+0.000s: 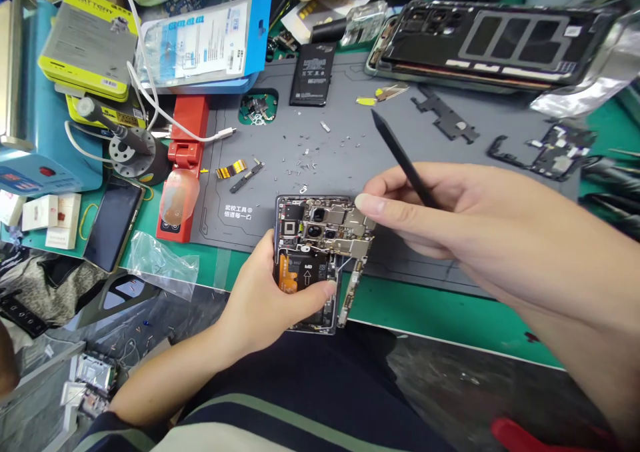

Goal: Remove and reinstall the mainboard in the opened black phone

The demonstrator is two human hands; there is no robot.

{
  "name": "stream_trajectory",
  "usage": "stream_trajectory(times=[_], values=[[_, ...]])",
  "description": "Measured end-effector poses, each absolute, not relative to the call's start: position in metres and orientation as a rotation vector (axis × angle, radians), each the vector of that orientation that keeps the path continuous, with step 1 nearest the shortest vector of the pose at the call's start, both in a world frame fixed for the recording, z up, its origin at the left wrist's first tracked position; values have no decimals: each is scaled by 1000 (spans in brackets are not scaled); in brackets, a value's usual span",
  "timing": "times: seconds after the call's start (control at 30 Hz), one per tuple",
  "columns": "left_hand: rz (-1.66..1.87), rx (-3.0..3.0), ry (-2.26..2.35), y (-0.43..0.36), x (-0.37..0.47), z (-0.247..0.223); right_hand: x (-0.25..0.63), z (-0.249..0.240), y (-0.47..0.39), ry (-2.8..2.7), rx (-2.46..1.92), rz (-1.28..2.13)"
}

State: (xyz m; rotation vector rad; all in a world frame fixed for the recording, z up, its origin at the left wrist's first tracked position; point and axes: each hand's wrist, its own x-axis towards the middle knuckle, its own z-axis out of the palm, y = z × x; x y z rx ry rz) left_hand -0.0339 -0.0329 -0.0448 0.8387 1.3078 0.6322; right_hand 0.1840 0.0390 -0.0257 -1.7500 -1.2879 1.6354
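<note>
My left hand [273, 292] is closed around an opened phone [307, 309] at the bench's front edge, thumb lying across its black battery [313, 265]. The phone's circuit board [355, 225], with camera modules on it, sticks out past the right side of the frame. A long narrow strip of that board hangs down beside the phone. At the board's upper right corner, my right hand [450, 205] pinches with thumb and fingertips. That same hand also keeps a black spudger [397, 152] between its fingers, pointing up and left.
On the grey mat [260, 222] lie small screws [305, 165], flex cables [231, 170], a loose battery [313, 73] and black brackets [445, 115]. A larger opened phone [480, 45] sits behind. Leftward are a red clamp [185, 152], a dark phone [114, 222] and battery boxes [93, 39].
</note>
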Motion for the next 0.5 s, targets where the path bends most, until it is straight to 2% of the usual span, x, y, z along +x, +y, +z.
stream_trajectory(times=[0.5], values=[[723, 727, 1307, -34, -32, -42, 166, -20, 30, -1017, -1669, 1677]])
